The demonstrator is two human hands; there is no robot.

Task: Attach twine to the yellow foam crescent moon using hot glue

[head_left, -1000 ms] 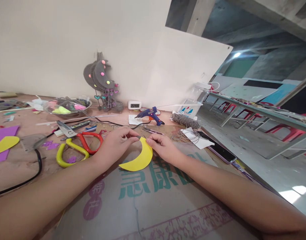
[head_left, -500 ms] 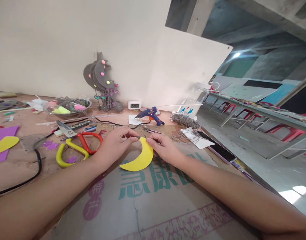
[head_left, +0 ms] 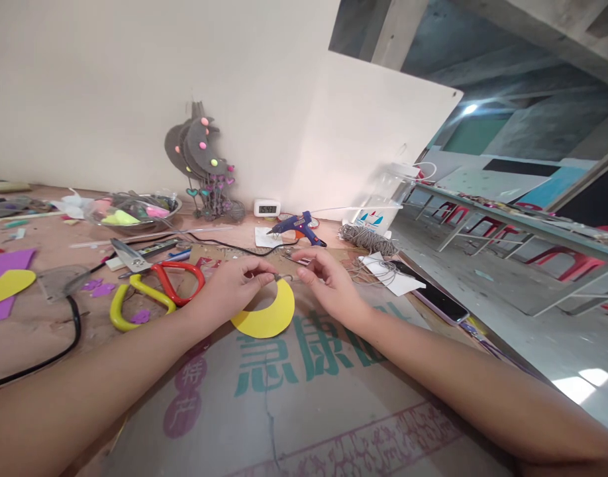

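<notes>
The yellow crescent [head_left: 269, 326] you have in hand sits at the centre of the frame, and it looks like a thin craft sheet, perhaps foam or felt. Expect it to be very light, bendy rather than stiff, and not especially slippery; the narrow points are probably the easiest parts to crease or tear. A light pinch should do: take the upper tip for control, and support the broad outer curve flat between thumb and fingers.

Your left hand [head_left: 234, 286] has thumb and forefinger closed on that upper tip, where a small dark grey bit shows. The crescent hangs below and to the right of your left fingertips, its lower-left end running up to the edge of that hand, over the printed sheet [head_left: 224, 424] at lower centre. You cannot tell whether its lower edge touches.

Your right hand [head_left: 328, 281] is empty, thumb and fingers parted, just right of the crescent and not touching it.
</notes>
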